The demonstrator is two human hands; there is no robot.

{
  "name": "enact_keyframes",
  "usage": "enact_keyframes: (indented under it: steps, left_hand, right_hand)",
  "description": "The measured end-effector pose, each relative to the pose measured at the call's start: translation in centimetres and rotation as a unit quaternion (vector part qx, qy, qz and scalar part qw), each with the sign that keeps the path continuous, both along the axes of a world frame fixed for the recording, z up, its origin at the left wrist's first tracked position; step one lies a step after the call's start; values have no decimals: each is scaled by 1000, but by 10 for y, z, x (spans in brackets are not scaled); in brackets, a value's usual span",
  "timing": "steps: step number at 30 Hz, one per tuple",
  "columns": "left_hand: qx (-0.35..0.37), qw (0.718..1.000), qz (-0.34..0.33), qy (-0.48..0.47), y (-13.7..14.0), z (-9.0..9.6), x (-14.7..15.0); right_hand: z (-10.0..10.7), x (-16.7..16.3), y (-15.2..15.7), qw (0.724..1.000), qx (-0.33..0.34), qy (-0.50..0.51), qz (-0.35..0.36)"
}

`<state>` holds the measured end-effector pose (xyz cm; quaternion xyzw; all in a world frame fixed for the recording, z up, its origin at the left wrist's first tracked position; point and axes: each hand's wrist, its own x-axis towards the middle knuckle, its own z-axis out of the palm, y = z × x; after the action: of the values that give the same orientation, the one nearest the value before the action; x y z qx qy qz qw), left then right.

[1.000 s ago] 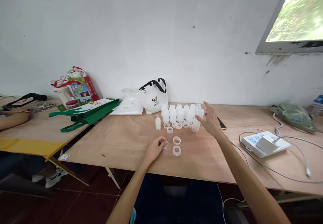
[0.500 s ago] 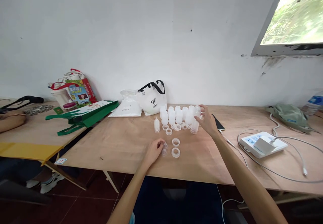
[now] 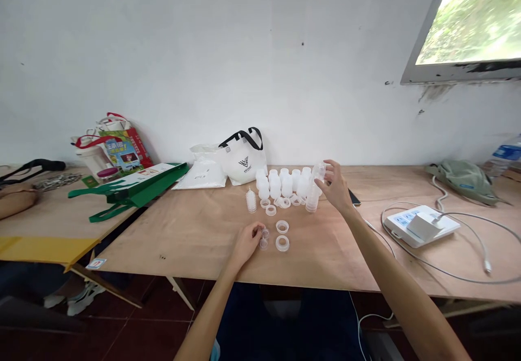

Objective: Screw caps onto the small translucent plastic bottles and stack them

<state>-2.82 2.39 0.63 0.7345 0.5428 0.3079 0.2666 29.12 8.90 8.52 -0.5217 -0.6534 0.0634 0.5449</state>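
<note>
My right hand [image 3: 336, 184] has its thumb and fingers closed around the upper part of a tall stack of clear caps [image 3: 312, 194], which leans slightly at the right end of a row of bottles. My left hand [image 3: 248, 240] rests on the table, its fingertips pinched at a small clear plastic piece [image 3: 266, 233]. Just below lies another small clear piece [image 3: 263, 244]. To their right lie two white rings, an upper ring [image 3: 282, 227] and a lower ring [image 3: 282, 243]. A short stack of pointed, clear pieces [image 3: 251, 201] stands left of the bottles.
Several frosted white bottles [image 3: 286, 185] stand at the back, with loose rings [image 3: 271, 210] before them. Behind are a white bag [image 3: 245, 165] and a white packet [image 3: 201, 176]. A power strip [image 3: 421, 225] with cables, a phone [image 3: 355, 198] and a green cap [image 3: 464, 181] lie right.
My right hand has risen slightly at the top of the cap stack. My left hand stays by the small clear pieces. The camera view has shifted a little.
</note>
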Motion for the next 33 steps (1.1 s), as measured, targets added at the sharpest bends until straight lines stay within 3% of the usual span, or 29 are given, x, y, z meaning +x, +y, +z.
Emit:
enact_keyframes:
  steps: [6, 11, 15, 17, 20, 23, 27, 33]
  left_hand:
    - [0, 1000, 1, -4, 0, 1, 0]
    - [-5, 1000, -4, -13, -1, 2, 0]
    - [-2, 1000, 1, -5, -1, 0, 0]
    - [-2, 1000, 2, -4, -1, 0, 1]
    - [-5, 1000, 5, -2, -3, 2, 1]
    - [-3, 1000, 6, -5, -3, 2, 2]
    - [-2, 1000, 7, -7, -2, 0, 1]
    - [2, 1000, 6, -7, -2, 2, 2]
  right_hand:
    - [1, -1, -2, 1000, -19, -10, -1]
    - [3, -1, -2, 1000, 14, 12, -2]
    - [12, 0, -22, 999, 36, 33, 0]
    - [10, -1, -40, 997, 37, 42, 44]
    - [-10, -8, -70, 993, 12, 56, 99]
    - [-44, -18, -89, 988, -60, 36, 138]
    - [-80, -27, -94, 987, -131, -1, 96]
    - [-82, -28, -90, 987, -148, -53, 11]
